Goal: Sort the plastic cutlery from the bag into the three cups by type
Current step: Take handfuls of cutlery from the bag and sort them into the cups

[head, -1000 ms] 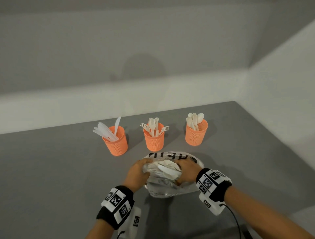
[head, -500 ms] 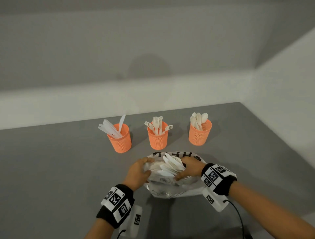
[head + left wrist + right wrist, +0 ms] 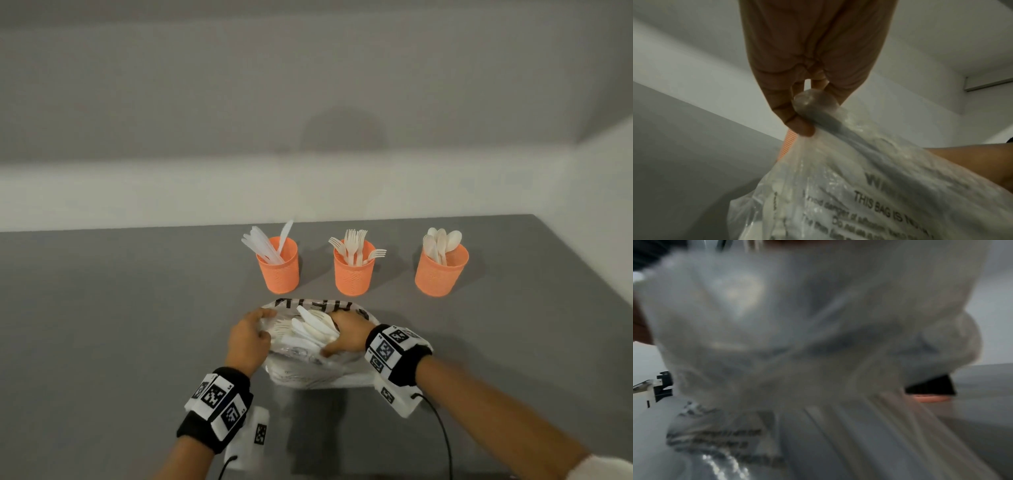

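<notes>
A clear plastic bag [image 3: 315,371] with black print lies on the grey table in front of three orange cups. The left cup [image 3: 279,265] holds knives, the middle cup [image 3: 354,269] forks, the right cup [image 3: 440,270] spoons. My left hand [image 3: 248,337] pinches the bag's left rim; the left wrist view shows the bag [image 3: 869,186] bunched between thumb and fingers [image 3: 797,116]. My right hand [image 3: 344,337] grips a bundle of white cutlery [image 3: 313,327] at the bag's mouth. The right wrist view is blurred, filled by the bag [image 3: 787,321].
The grey table [image 3: 120,325] meets a pale wall behind the cups and another on the right. Black cables run from both wrist cameras along the near edge. Bare table spreads to the left of the bag.
My right hand has drawn the cutlery bundle further out of the bag's mouth, fanning it toward the cups. The head camera has shifted, so the cups sit further right in view.
</notes>
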Tool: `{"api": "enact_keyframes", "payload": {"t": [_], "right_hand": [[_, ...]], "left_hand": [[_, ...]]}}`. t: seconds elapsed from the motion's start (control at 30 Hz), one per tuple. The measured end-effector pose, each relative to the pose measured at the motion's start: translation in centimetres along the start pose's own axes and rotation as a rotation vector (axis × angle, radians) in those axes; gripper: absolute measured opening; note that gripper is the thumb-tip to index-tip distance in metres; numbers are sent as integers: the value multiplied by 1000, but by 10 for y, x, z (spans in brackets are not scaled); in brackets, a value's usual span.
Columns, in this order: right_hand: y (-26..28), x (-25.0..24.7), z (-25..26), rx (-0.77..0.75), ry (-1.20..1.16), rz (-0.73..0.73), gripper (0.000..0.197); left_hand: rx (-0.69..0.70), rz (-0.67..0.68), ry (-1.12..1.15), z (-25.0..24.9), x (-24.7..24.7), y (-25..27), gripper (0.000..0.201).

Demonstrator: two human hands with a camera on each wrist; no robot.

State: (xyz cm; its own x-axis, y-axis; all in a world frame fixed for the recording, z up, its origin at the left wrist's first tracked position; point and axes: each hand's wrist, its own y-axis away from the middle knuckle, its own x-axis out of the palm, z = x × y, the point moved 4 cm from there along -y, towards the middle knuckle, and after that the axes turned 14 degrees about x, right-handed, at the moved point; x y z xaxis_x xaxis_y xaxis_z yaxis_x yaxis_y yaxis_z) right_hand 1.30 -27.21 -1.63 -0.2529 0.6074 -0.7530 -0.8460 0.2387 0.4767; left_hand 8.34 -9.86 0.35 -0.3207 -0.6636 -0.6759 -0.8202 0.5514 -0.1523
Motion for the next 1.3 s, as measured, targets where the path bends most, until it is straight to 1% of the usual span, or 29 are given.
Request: {"api": "enact_keyframes", "payload": {"t": [0.13,0.3,0.43,0.5,0.63,0.8,0.87,0.93,1.03,1.1,1.17,1.2,1.23,1.3], "right_hand": [[-23,14,37,1,63,57,64],[-40,22,71,-13,71,94,64],[-47,29,92,-33,44,155,64],[-52,35,98,-38,33,146,64],[-54,43,111,-76,-22,88,74],[-47,42,123,-154,-216,107,69],[-46,40,124,-161,-262,79,65],[-44,39,124,-164,-302,35,56],[-39,37,124,-167,-407,-5,33],[-34,33,124,-180,-591,-9,30],[-27,25,123,-209,-797,-25,25],[-25,18,122,-220,-879,-49,23],[-23,11,120,-217,-956,-79,20],[-18,-7,118,-221,-1099,-151,18]], "left_hand": [[-53,-91,-35,21,-28,8,50],[-100,-139,-68,46,-53,13,47],[-126,-180,-70,58,-69,18,46],[-133,-194,-67,63,-75,21,46],[-140,-198,-74,69,-85,25,46],[-180,-197,-97,73,-93,27,43],[-194,-196,-91,75,-94,27,42],[-191,-201,-70,75,-94,27,42],[-214,-169,-78,74,-93,28,40],[-213,-173,-129,69,-94,30,37],[-143,-262,-197,56,-100,29,32],[-98,-325,-178,45,-102,28,29],[-62,-384,-113,32,-102,26,26],[-14,-459,108,3,-96,23,21]]}}
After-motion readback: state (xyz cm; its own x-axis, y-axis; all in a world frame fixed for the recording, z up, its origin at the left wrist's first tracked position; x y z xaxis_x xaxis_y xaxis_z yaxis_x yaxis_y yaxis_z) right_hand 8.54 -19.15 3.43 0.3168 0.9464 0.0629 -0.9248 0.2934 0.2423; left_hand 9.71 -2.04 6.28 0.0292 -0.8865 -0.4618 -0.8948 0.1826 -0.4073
